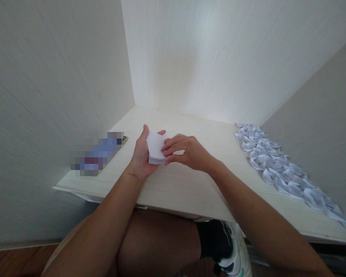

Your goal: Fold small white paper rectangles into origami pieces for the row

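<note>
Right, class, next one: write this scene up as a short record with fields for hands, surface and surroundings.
Left hand: holds a white paper stack
Right hand: fingers at the stack's right edge
Surface: pale tabletop
Left side: phone-like flat item, pixelated
Right side: folded white paper pieces, in a long heap beside the right wall

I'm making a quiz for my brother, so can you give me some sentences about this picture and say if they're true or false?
1. The left hand holds a white paper stack. True.
2. White pieces lie along the right side of the table. True.
3. The right hand touches those white pieces. False: it touches the stack.
4. The sock is yellow. False: it is black.
5. A pixelated thing is at the table's left side. True.
</note>
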`<state>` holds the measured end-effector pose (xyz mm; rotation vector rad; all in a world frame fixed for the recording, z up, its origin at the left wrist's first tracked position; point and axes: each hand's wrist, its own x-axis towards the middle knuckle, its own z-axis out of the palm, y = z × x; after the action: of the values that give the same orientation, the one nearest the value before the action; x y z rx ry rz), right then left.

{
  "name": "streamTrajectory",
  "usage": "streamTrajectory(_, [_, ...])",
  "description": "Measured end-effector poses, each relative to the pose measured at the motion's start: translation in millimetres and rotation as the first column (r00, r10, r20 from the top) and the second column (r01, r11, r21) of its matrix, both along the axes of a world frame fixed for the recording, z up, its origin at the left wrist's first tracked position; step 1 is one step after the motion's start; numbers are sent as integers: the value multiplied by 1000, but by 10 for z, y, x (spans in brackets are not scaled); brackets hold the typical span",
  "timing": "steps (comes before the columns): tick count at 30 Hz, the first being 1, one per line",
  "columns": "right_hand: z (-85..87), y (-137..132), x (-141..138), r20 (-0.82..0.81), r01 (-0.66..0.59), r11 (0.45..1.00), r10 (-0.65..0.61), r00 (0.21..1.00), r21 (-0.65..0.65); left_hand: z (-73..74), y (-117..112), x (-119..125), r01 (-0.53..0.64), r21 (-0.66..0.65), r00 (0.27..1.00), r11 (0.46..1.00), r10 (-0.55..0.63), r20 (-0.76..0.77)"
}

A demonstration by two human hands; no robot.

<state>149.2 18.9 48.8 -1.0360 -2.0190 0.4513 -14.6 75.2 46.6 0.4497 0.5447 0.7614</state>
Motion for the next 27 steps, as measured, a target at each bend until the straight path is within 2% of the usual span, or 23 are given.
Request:
streamTrajectory(9, [7,-7,-10,84,27,999,-29,996,30,-25,-11,0,-4,19,1000,1000,4,1])
streamTrajectory(15, [-2,-8,3,23,17,1000,-17,1000,16,-5,-16,14,-6,28,1000,1000,6,-17])
streamTrajectory(27, [31,-17,34,24,30,998,-29,999,-46,-28,-4,32,1,41,1000,999,0,-26])
